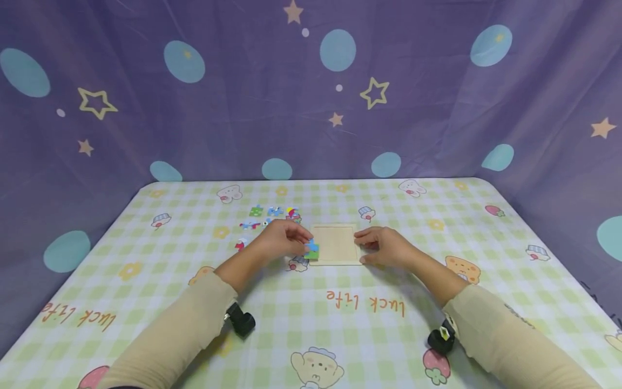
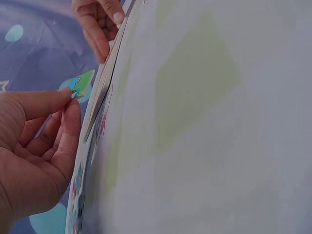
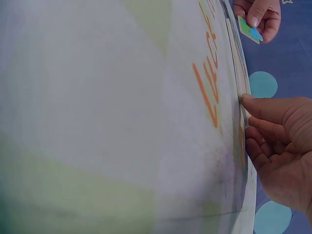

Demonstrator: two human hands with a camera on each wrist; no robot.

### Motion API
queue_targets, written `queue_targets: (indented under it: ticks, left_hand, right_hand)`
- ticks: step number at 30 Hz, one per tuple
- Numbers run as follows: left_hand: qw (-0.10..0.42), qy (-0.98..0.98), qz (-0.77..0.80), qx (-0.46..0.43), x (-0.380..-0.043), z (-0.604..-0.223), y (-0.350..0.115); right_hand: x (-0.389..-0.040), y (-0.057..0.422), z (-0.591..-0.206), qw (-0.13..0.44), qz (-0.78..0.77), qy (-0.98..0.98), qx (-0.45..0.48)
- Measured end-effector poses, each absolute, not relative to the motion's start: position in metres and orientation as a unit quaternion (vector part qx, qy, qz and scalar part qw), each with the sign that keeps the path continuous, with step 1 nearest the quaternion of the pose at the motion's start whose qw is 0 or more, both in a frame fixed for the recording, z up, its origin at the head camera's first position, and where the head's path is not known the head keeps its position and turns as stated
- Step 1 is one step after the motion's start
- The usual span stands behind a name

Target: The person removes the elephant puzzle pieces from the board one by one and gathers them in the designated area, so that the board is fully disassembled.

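Between thumb and fingertips my left hand [image 1: 285, 237] pinches a blue and green jigsaw puzzle piece [image 1: 312, 250]. In the left wrist view the puzzle piece [image 2: 84, 84] is raised off the table and tilted. It hangs over the left edge of a square wooden puzzle tray [image 1: 335, 245], whose pale bottom shows bare. My right hand [image 1: 386, 247] is at the tray's right edge. Its thumb touches the tray's near right corner, and the fingers lie along the right rim, as the right wrist view of this hand [image 3: 280, 141] also shows.
Several loose puzzle pieces [image 1: 275, 211] lie on the table behind and left of my left hand, some partly hidden by it. A checked tablecloth [image 1: 272, 335] with printed cartoons covers the table. A purple curtain [image 1: 243, 108] hangs behind the far edge.
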State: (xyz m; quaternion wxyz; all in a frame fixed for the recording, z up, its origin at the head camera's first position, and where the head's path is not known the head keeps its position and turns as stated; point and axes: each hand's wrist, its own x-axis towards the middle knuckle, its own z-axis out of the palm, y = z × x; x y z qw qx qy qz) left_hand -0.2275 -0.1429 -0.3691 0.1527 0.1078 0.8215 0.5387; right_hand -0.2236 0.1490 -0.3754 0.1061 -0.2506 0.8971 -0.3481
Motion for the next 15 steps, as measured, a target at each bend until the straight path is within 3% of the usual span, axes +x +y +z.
queue_targets:
  ticks: [7, 15]
  left_hand:
    - [0.122, 0.835, 0.525, 0.113, -0.231, -0.368, -0.159]
    - [0.122, 0.856, 0.494, 0.086, -0.236, -0.366, -0.169]
  right_hand:
    - [-0.224, 0.148, -0.375, 0.105, -0.344, 0.897, -0.255]
    - [-0.224, 0.149, -0.375, 0.107, -0.344, 0.897, -0.257]
